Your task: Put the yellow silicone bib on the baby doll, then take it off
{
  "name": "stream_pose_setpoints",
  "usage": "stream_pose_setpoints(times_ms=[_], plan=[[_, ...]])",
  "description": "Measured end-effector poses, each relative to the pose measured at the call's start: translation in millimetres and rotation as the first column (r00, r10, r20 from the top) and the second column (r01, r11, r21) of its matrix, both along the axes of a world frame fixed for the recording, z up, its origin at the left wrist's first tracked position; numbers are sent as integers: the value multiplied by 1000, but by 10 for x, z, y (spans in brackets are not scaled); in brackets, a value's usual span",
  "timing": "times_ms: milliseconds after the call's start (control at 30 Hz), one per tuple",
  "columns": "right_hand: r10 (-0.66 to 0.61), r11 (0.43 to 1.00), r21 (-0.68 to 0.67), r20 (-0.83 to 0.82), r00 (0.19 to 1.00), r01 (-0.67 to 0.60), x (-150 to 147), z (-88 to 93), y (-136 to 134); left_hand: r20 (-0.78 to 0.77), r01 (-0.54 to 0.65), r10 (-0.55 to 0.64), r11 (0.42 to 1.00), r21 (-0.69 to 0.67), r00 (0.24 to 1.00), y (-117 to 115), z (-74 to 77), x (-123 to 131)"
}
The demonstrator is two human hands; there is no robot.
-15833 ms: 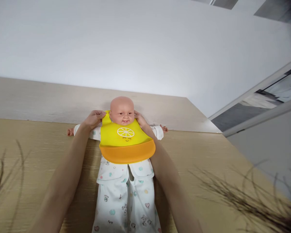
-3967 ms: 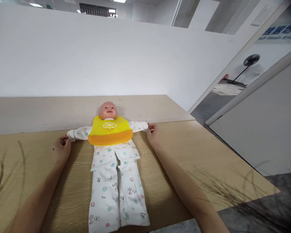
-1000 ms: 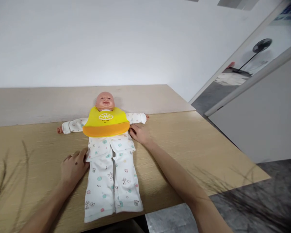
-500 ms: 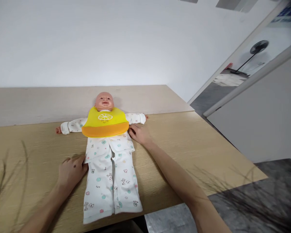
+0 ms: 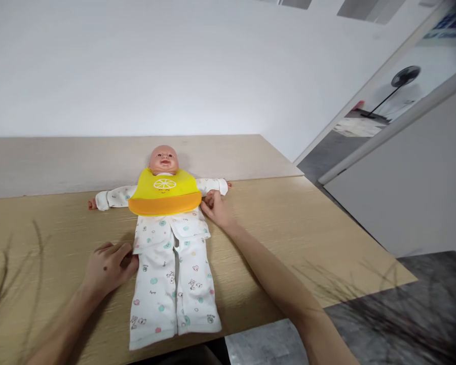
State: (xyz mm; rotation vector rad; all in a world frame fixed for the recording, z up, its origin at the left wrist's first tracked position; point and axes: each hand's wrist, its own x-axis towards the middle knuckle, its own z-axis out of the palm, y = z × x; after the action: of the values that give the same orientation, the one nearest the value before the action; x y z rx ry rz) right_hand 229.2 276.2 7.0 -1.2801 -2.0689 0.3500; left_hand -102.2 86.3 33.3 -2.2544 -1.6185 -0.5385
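Note:
A baby doll [image 5: 163, 159] lies on its back with both arms spread. It wears a white printed top [image 5: 154, 230], white printed trousers [image 5: 155, 299] and a yellow bib [image 5: 164, 183] with an orange pocket [image 5: 164, 205]. My left hand [image 5: 110, 266] rests on the table beside the top's hem, fingers loosely bent and thumb apart, its tips close to the cloth. At the bib's right edge is my right hand [image 5: 217, 210], fingers loosely curled and lifted, thumb near the pocket's corner. Neither hand appears to grip anything.
The wooden table [image 5: 289, 228] meets a paler raised board [image 5: 79, 159] along the white wall. Its right edge slants down toward grey floor [image 5: 437, 279]. A standing fan [image 5: 406, 76] is visible through a doorway. A grey sheet [image 5: 266, 342] lies at the front edge.
My left hand has shifted slightly left, its fingers and thumb spreading from the top's hem. My right hand's fingers have lifted from the doll's side. The doll stays nearly in place.

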Motion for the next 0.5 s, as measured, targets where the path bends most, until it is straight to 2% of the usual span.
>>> stream_pose_setpoints(times_ms=[133,233,300,367,433,500], plan=[[65,998,22,54,996,-66,-69,88,-84,49,191,-197,976,102,979,-16,126,20],[81,996,20,127,989,-84,-95,181,-135,124,229,-240,968,102,963,-33,146,27],[85,995,43,176,981,-94,-102,222,-149,191,142,-163,983,116,968,-2,141,29],[98,991,71,220,971,-116,-113,238,-151,251,-67,32,989,130,967,86,150,45],[122,985,93,247,961,-149,-129,233,-150,268,-286,255,954,85,929,222,186,76],[147,977,114,252,956,-180,-146,217,-149,229,-348,339,937,0,912,377,240,111]])
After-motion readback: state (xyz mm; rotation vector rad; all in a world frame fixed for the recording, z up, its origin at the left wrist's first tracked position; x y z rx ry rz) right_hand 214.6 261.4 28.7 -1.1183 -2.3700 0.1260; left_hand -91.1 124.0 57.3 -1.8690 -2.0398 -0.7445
